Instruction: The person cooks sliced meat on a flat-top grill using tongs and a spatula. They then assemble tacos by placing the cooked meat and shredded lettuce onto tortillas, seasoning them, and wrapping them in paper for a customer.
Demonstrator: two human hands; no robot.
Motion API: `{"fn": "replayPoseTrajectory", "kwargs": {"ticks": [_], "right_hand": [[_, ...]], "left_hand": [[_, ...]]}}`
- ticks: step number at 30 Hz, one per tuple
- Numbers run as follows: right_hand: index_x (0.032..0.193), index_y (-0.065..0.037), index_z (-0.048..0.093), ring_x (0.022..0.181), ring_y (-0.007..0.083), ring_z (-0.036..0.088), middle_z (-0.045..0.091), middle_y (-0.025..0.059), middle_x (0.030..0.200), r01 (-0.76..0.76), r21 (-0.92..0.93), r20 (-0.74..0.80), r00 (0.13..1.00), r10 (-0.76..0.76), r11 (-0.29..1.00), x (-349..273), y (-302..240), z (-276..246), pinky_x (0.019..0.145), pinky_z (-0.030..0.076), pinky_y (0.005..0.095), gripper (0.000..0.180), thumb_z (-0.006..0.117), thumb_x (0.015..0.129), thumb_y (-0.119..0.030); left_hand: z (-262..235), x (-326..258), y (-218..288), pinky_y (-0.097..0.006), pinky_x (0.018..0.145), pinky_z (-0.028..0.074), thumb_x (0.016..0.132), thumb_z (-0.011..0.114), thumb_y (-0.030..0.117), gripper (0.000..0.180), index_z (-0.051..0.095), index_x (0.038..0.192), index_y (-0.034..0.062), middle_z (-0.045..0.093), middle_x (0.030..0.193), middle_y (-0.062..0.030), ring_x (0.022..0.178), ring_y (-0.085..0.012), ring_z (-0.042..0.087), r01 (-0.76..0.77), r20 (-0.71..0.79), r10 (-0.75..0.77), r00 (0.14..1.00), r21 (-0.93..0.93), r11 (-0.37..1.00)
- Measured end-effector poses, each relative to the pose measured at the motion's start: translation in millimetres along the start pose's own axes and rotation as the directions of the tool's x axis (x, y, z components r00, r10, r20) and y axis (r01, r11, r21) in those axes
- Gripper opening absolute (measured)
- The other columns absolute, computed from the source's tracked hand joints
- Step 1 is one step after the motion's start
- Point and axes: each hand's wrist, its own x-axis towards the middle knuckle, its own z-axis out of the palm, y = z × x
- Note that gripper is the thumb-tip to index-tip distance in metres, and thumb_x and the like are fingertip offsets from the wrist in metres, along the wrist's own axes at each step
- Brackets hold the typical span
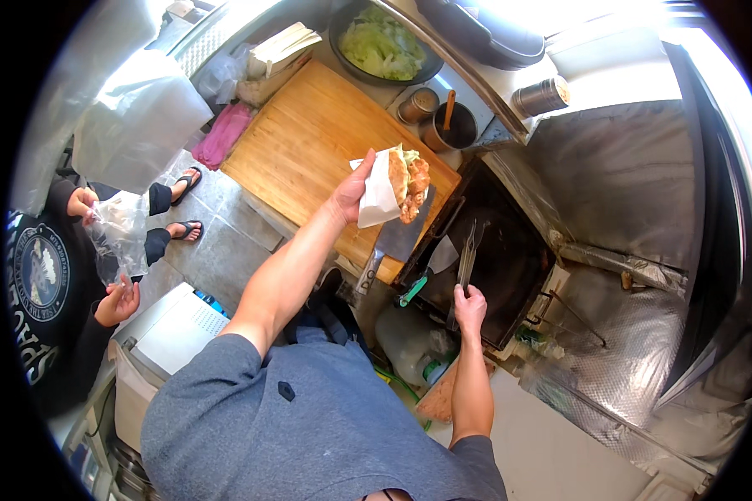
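Observation:
My left hand [353, 192] is closed around a white paper sleeve [378, 196]. Out of that sleeve's open side bulges a stuffed flatbread [413, 185] with browned filling and lettuce, held above the right end of the wooden cutting board [297, 134]. My right hand [470, 309] grips metal tongs [470, 257], whose tips point away from me over the dark griddle [514, 250]. A broad-bladed cleaver or scraper [403, 230] rests at the board's near right corner, below the flatbread. Beside it, a green-handled tool [412, 290] lies at the griddle's left edge.
Behind the board stand a bowl of lettuce [383, 46], a metal shaker [418, 106] and a dark pot [449, 127]. Foil-covered panels [614, 175] border the griddle. On the left, another person's hands [117, 302] hold a clear plastic bag [119, 234]. A white appliance [171, 330] stands nearby.

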Motion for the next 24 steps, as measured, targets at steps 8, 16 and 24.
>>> {"fn": "replayPoseTrajectory", "kwargs": {"ticks": [8, 16, 24], "right_hand": [[0.127, 0.004, 0.069, 0.106, 0.0349, 0.069, 0.070, 0.0228, 0.115, -0.035, 0.190, 0.001, 0.999, 0.035, 0.981, 25.9, -71.4, -41.9, 0.096, 0.055, 0.0436, 0.071, 0.086, 0.083, -0.050], [0.125, 0.002, 0.064, 0.091, 0.0104, 0.066, 0.071, 0.0042, 0.104, -0.348, 0.787, 0.486, 0.858, -0.165, 0.510, 75.1, -221.0, -74.4, 0.079, 0.051, 0.0262, 0.053, 0.089, 0.088, -0.026], [0.118, 0.002, 0.060, 0.073, 0.0131, 0.069, 0.072, 0.0068, 0.098, -0.056, 0.899, 0.292, 0.818, -0.496, 0.435, 63.9, -265.9, -72.4, 0.059, 0.056, 0.0263, 0.030, 0.076, 0.097, -0.013]], "left_hand": [[0.4, 2.1, -8.7, -0.045, 0.108, 0.055, 0.107, 0.050, 0.059, 0.067, 0.053, 0.150, 0.0068, 0.067, 0.140, -0.0125, 0.124, -0.0272, 0.068, 0.017, -0.159, -0.001, 0.987, 0.098, 0.995], [29.9, 6.2, -36.1, -0.043, 0.101, 0.060, 0.109, 0.056, 0.047, 0.056, 0.056, 0.143, 0.0035, 0.071, 0.131, -0.0122, 0.114, -0.0259, 0.073, -0.025, -0.170, 0.047, 0.984, 0.131, 0.991], [52.1, -50.4, -26.9, -0.034, 0.090, 0.059, 0.103, 0.068, 0.048, 0.044, 0.066, 0.126, 0.0106, 0.074, 0.114, -0.0022, 0.102, -0.0139, 0.071, -0.320, -0.213, 0.355, 0.910, 0.180, 0.930]]}}
